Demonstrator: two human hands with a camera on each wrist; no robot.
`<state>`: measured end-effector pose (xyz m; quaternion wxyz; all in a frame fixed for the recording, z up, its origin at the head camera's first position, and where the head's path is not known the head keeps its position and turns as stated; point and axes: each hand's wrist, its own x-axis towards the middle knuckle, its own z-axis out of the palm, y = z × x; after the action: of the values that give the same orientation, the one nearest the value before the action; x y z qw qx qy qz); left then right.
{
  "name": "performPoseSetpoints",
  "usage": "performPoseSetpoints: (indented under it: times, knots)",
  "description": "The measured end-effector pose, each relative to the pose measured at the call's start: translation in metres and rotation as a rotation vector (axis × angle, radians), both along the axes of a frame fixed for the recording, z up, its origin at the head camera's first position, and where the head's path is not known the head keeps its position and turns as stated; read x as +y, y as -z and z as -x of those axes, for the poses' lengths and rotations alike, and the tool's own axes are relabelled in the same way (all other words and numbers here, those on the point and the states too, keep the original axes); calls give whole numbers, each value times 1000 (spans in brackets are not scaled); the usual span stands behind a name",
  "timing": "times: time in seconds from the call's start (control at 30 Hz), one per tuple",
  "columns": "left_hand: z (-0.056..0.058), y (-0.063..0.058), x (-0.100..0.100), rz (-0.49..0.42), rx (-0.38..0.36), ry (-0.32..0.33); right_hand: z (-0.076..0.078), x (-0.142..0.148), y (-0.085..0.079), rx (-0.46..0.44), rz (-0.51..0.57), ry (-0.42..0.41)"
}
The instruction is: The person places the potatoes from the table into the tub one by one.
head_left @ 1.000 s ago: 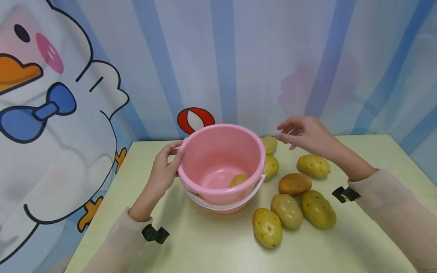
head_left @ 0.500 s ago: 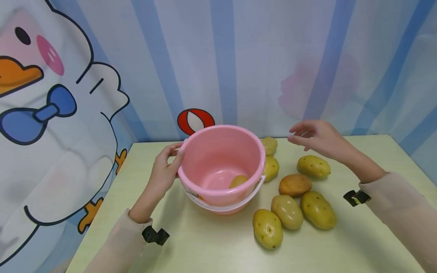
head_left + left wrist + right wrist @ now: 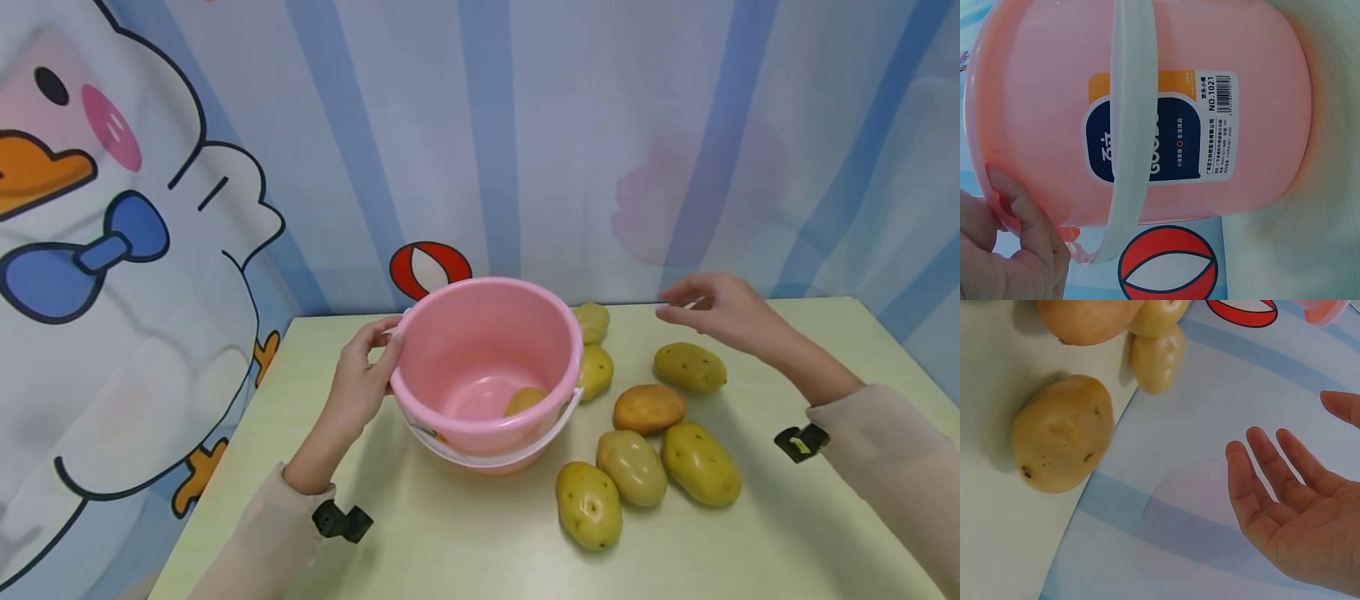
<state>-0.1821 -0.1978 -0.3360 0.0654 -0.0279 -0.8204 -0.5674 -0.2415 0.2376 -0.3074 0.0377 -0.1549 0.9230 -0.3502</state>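
Observation:
A pink bucket (image 3: 487,350) stands on the table, its white handle (image 3: 517,457) lowered along the near side. My left hand (image 3: 362,371) grips the bucket's rim at the left, thumb on one side and fingers on the other. Inside the bucket lies a potato (image 3: 524,401), partly hidden by the near wall. My right hand (image 3: 723,310) hovers over the far right of the table with loosely bent fingers and nothing in it. Nearest below it is a yellow potato (image 3: 689,367); in the right wrist view this potato (image 3: 1063,434) lies apart from the fingers.
Right of the bucket lie several more potatoes, among them a brownish one (image 3: 648,408) and a yellow one (image 3: 588,505) near the front. Two potatoes (image 3: 595,372) sit close against the bucket's right side. A printed curtain (image 3: 555,150) hangs behind the table (image 3: 450,542).
My right hand has moved right, away from the bucket and the far potatoes. The left hand and the bucket have stayed in place.

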Motion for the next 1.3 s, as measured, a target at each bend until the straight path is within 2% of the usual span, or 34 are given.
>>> performPoseSetpoints:
  times: [0.53, 0.83, 1.3]
  knots:
    - [1, 4, -2, 6, 12, 3, 12, 23, 27, -2, -53, -6]
    - [2, 4, -3, -10, 10, 5, 14, 36, 45, -89, -83, 26]
    - [2, 5, -3, -12, 12, 6, 20, 43, 68, -93, -120, 8]
